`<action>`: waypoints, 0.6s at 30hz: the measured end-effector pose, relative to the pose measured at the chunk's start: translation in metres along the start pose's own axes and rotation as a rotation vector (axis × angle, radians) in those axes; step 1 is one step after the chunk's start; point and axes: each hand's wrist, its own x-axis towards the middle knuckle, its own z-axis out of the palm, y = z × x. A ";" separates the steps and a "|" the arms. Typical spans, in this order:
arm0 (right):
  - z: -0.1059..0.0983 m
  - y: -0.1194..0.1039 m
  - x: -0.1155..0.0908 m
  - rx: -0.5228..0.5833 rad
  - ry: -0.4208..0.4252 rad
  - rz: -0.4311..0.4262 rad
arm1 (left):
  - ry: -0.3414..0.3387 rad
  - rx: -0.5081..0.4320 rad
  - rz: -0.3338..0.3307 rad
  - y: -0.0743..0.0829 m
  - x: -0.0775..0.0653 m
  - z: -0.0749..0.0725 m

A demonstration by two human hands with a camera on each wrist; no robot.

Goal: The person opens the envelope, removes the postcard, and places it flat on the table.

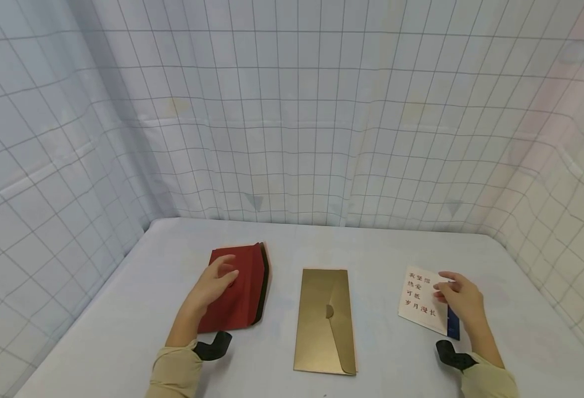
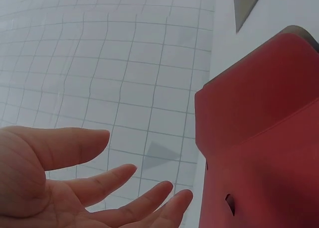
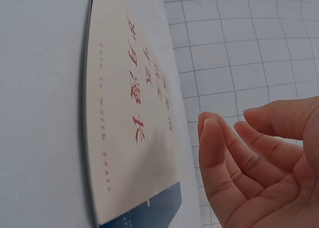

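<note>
My left hand (image 1: 215,284) hovers over a stack of red envelopes (image 1: 242,298), its fingers relaxed and holding nothing. In the left wrist view, the thumb and fingers (image 2: 122,175) are spread apart beside the red envelope (image 2: 259,98), which has a small dark slit. On the right, my right hand (image 1: 463,298) is above a cream card (image 1: 421,296) with red Chinese characters and a dark blue strip (image 1: 453,323). Its fingers are loosely bent in the right wrist view, with nothing between them, apart from the card (image 3: 129,138).
Between the hands lies a gold envelope (image 1: 316,326) with a pointed flap and a small rounded tab. All the paper items rest on a white tabletop (image 1: 371,249). White curtains with a dark grid (image 1: 311,110) surround the table at the back and sides.
</note>
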 end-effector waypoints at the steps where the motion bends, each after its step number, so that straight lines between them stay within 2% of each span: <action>1: -0.001 -0.005 -0.003 -0.002 -0.012 0.004 | -0.003 0.001 -0.001 0.001 0.000 0.001; 6: -0.001 -0.012 -0.005 -0.008 -0.033 -0.016 | -0.010 0.013 0.013 0.006 0.000 0.008; 12: 0.003 -0.010 -0.004 0.009 -0.044 -0.032 | -0.008 0.012 0.026 0.010 0.000 0.015; 18: 0.008 -0.004 -0.001 0.007 -0.028 -0.057 | -0.036 -0.023 0.037 0.012 0.001 0.021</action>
